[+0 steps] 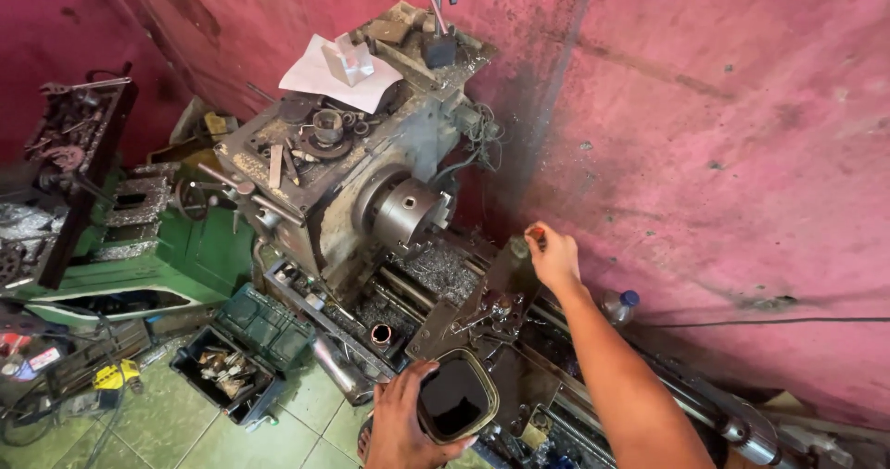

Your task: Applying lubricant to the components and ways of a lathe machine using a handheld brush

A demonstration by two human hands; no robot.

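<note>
My left hand wraps around a dark squarish container, tipped so its mouth faces me. My right hand pinches a small orange-tipped piece above the lathe carriage, the chuck off to its left.

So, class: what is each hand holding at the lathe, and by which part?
Left hand grips a dark tray by its near rim. Right hand pinches a small orange-tipped item at its end; what it is cannot be told.
</note>
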